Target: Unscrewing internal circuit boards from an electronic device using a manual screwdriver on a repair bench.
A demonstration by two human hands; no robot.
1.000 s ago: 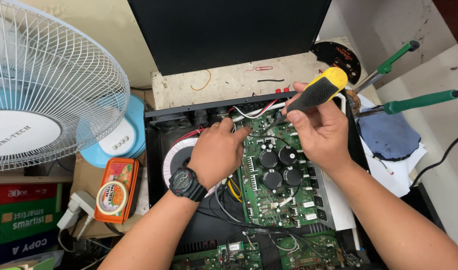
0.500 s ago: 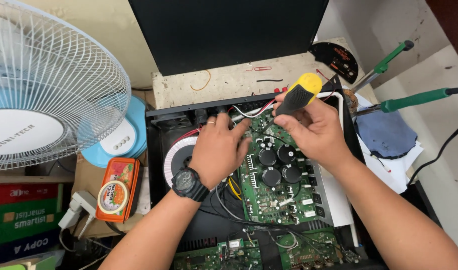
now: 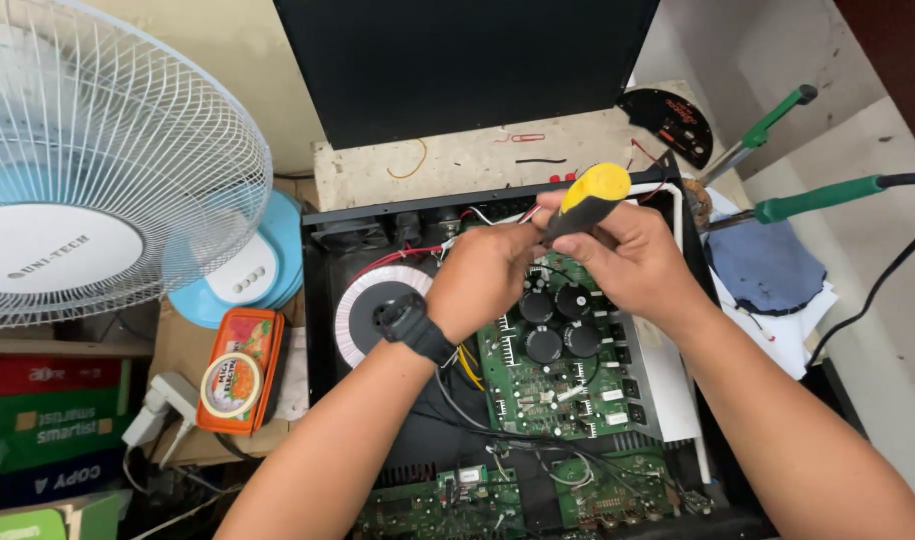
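The screwdriver (image 3: 585,203), with a yellow-and-black handle, stands tilted over the rear edge of the green circuit board (image 3: 562,375), its tip hidden behind the hands. The right hand (image 3: 632,258) has its fingers clamped around the handle's black lower part, the yellow cap sticking up above the knuckles. The left hand (image 3: 485,275) meets it from the other side, fingers curled together and pressed down at the board's back corner beside the shaft (whether they pinch anything there cannot be told); a black wristwatch (image 3: 409,322) sits on that wrist.

The board lies inside an open black chassis (image 3: 317,300), four black cylindrical capacitors (image 3: 557,320) just below the hands. To the left of the board sits a white ring-shaped transformer (image 3: 362,315), with red, yellow and black wires (image 3: 462,365) running between them.

Beyond the chassis, on the worktop, a green-handled soldering iron (image 3: 817,198) lies to the right above a blue cloth (image 3: 762,265). On the left stand a white-grilled fan (image 3: 97,170) and an orange tin (image 3: 239,370).
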